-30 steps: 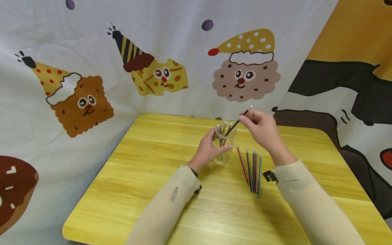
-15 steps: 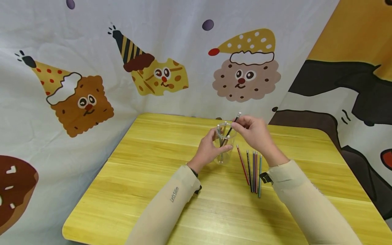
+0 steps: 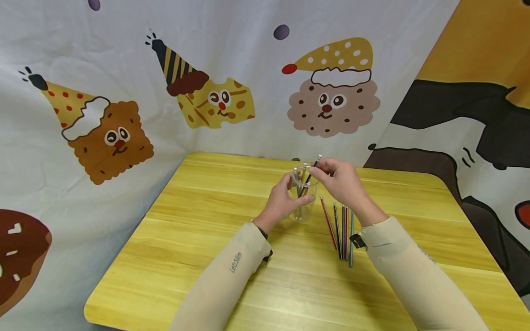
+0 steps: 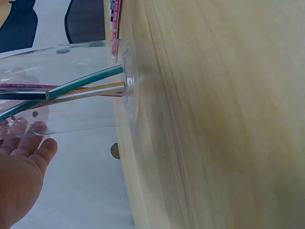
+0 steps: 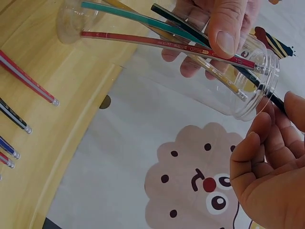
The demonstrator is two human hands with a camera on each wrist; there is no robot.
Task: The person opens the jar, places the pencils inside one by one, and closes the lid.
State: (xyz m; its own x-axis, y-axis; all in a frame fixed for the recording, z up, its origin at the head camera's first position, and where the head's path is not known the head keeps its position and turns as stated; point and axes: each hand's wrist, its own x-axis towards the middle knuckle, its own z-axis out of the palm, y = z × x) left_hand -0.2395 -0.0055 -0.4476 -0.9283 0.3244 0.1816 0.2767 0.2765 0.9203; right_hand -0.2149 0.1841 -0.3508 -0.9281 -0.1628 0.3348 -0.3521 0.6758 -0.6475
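Note:
In the head view my left hand point(image 3: 281, 202) grips a clear plastic jar point(image 3: 305, 214) that stands on the table, thumb across its near side. Pinched between the right hand's point(image 3: 341, 181) thumb and fingers is a black pencil point(image 3: 318, 159) with a white-tipped end, slanting down through the jar's mouth. The right wrist view shows the dark pencil's lower end point(image 5: 164, 14) well inside the jar. Beside it lean a teal pencil point(image 5: 138, 18), a red pencil point(image 5: 157, 42) and a yellow pencil point(image 5: 217, 72). In the left wrist view, left fingers point(image 4: 35, 148) lie against the jar wall.
Right of the jar, several pencils point(image 3: 329, 225) lie on the yellow wooden table point(image 3: 186, 257), roughly side by side under the right forearm's inner side. A white cloth with cartoon prints point(image 3: 232, 41) hangs behind the table's far edge.
My right hand has moved left and down to the jar's rim, lowering the black pencil deeper into it. The left hand and the jar have stayed in place.

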